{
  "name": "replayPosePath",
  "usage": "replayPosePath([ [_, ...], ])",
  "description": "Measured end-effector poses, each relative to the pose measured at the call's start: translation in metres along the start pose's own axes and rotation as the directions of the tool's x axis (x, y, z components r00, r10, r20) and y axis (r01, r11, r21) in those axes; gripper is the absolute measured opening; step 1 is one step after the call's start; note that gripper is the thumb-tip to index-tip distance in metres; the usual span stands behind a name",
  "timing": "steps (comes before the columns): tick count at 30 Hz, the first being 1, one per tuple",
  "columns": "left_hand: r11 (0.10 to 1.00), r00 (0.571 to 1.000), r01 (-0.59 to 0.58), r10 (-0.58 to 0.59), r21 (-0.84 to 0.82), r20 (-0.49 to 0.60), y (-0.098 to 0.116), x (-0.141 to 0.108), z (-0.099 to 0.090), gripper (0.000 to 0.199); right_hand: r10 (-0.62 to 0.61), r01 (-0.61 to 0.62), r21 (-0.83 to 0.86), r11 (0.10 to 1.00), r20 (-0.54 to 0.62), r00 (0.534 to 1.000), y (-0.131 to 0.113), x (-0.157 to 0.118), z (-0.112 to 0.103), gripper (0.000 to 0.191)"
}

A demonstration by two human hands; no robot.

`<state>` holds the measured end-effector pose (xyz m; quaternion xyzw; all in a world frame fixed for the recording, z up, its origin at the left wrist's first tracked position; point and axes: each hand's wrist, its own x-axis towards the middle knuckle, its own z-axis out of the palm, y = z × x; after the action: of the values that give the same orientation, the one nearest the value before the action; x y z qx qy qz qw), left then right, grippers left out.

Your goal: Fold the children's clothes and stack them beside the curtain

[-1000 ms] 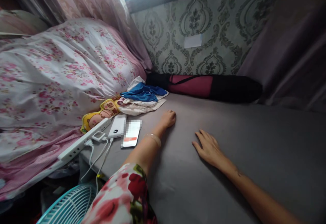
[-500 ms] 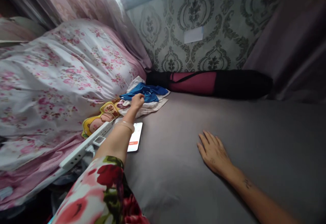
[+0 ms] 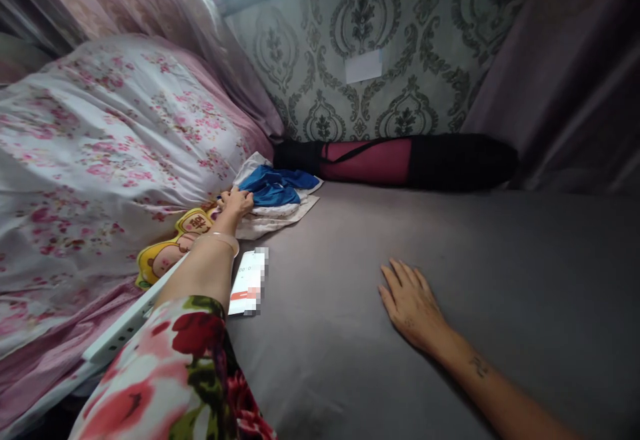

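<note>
My left hand [image 3: 237, 201] reaches to the left edge of a blue cloth [image 3: 275, 187], which lies crumpled on a whitish cloth [image 3: 295, 217]. Its fingers are bent at the edge of the pile; what they touch, if anything, is too small to make out. Flat on the grey sheet [image 3: 340, 280] rests my right hand [image 3: 413, 303], palm down with the fingers spread and holding nothing. Beside my left forearm lies a phone [image 3: 246, 283] with a lit screen.
A black and maroon long bag [image 3: 375, 160] lies along the patterned wall. On the left are a floral quilt [image 3: 100, 133], a yellow plush item [image 3: 163, 260] and a white power strip [image 3: 117, 337], partly behind my left arm.
My left hand has moved left and slightly down, off the blue cloth to its left edge, and its fingers have loosened. The view has shifted a little; my right hand stays on the sheet.
</note>
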<state>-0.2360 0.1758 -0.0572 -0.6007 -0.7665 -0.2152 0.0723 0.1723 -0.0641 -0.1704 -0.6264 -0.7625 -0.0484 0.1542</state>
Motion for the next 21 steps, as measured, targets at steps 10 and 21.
replayPosePath([
  [10, 0.992, 0.985, -0.039, 0.018, -0.122, -0.169, 0.059, 0.001, -0.03, 0.036, 0.007, -0.008, 0.007, 1.0, 0.035, 0.999, -0.003, 0.001, -0.007, 0.052],
  [21, 0.773, 0.966, -0.259, 0.197, -0.579, -0.169, 0.18, -0.075, 0.01, 0.032, -0.012, 0.01, 0.025, 1.0, 0.073, 0.997, -0.004, 0.001, -0.018, 0.051],
])
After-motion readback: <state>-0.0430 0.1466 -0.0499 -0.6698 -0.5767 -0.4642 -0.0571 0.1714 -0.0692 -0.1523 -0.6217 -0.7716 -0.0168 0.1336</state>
